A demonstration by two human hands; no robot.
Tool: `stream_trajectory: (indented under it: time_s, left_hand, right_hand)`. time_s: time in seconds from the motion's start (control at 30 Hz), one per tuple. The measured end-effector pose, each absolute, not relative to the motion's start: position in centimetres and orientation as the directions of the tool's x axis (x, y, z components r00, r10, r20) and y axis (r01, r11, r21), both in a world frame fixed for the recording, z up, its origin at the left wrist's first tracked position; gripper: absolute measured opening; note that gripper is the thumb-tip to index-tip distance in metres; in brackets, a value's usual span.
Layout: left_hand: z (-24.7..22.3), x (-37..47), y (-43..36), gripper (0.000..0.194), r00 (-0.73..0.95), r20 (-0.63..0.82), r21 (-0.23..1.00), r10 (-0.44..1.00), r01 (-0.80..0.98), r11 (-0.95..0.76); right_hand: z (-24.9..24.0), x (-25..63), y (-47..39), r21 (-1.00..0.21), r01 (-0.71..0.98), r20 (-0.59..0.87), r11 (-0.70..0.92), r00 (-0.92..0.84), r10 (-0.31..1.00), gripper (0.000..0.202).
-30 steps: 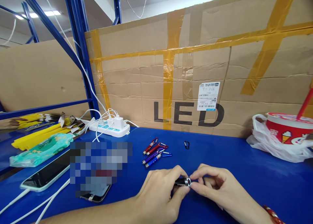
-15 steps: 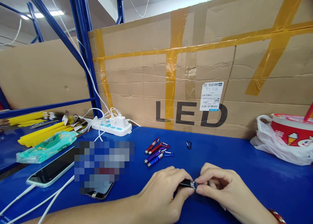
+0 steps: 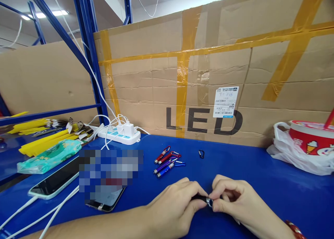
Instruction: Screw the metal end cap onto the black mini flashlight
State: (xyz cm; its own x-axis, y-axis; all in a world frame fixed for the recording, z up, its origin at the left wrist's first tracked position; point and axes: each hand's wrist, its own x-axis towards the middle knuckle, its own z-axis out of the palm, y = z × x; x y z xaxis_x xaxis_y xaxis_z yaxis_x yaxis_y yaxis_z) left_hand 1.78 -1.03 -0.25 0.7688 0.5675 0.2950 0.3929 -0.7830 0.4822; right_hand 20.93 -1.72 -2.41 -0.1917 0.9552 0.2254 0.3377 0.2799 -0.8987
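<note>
My left hand (image 3: 180, 206) wraps round the dark barrel of a black mini flashlight (image 3: 200, 198), its silver end sticking out past the thumb and forefinger. At that silver end, the thumb and fingertips of my right hand (image 3: 232, 199) are pinched together on it. Most of the barrel is hidden inside the left hand. Beyond the hands lie several similar small lights with clips, among them a red light (image 3: 167, 158), a purple light (image 3: 165, 166) and a blue light (image 3: 166, 170). A loose black carabiner (image 3: 201, 154) lies apart from them to the right.
On the left are a charging phone (image 3: 57, 176), another phone (image 3: 109, 200) partly blurred out, a tissue pack (image 3: 50, 157) and yellow packets (image 3: 49, 141). A white power strip (image 3: 117, 136) stands by the cardboard (image 3: 153, 92). At right, a red cup (image 3: 308, 141) sits in a plastic bag.
The flashlight's silver end has tilted slightly down and to the right, showing more of its round face. My right fingertips have shifted a little with it; both hands keep their grip.
</note>
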Motion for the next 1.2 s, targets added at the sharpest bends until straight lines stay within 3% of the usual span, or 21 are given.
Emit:
stream_trajectory:
  time_s: [0.3,0.53,0.7,0.9,1.2]
  left_hand:
    - [-0.3,1.9,-1.1,0.024,0.786,0.255,0.514,0.563,0.383,-0.767]
    - [-0.3,2.2,-1.0,0.020,0.792,0.301,0.368,0.531,0.418,-0.831]
    - [-1.0,2.1,-0.8,0.019,0.788,0.353,0.340,0.505,0.395,-0.853]
    - [-1.1,2.2,-0.5,0.022,0.762,0.372,0.420,0.531,0.372,-0.828]
    - [-0.9,2.1,-0.7,0.017,0.759,0.306,0.476,0.574,0.400,-0.783]
  right_hand:
    - [-2.2,20.9,-1.8,-0.955,0.196,0.184,0.223,-0.197,0.963,0.033]
    - [-2.4,20.9,-1.9,-0.960,0.166,0.186,0.227,-0.231,0.955,0.030]
    - [-2.2,20.7,-1.9,-0.958,0.183,0.180,0.222,-0.222,0.958,0.026]
    - [-1.8,20.7,-2.2,-0.934,0.310,0.123,0.179,-0.193,0.974,0.012]
    - [-1.6,20.6,-2.3,-0.940,0.287,0.125,0.184,-0.213,0.969,0.015]
